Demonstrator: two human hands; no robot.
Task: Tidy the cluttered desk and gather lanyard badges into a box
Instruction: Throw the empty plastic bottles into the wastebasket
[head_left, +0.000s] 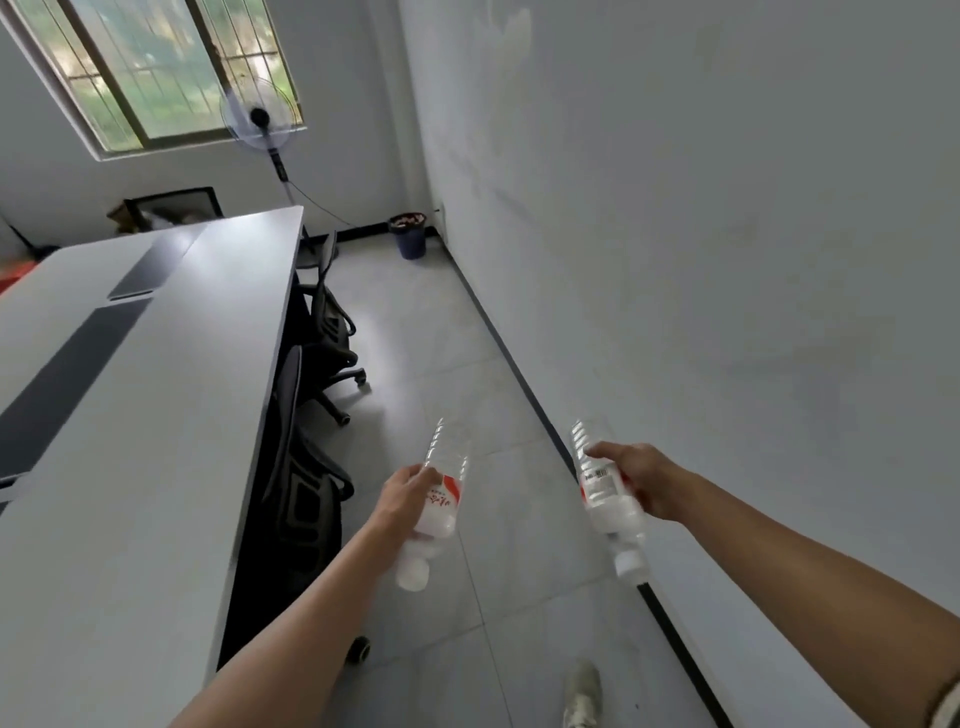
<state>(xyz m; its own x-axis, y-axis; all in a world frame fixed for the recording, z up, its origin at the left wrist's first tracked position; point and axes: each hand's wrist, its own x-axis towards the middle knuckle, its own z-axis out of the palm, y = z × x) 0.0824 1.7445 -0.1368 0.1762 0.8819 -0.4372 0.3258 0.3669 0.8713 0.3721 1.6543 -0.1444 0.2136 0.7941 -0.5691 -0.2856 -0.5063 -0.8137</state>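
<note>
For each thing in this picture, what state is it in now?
left bottle: capped, looks empty, gripped by left hand
right bottle: capped, looks empty, gripped by right hand
bin: upright, holds rubbish
chairs: pushed under the desk

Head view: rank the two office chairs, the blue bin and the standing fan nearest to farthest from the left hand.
1. Near office chair, beside the left hand.
2. Second office chair, farther along the desk.
3. Blue bin, far corner, and standing fan, by the window: too close to call.
</note>
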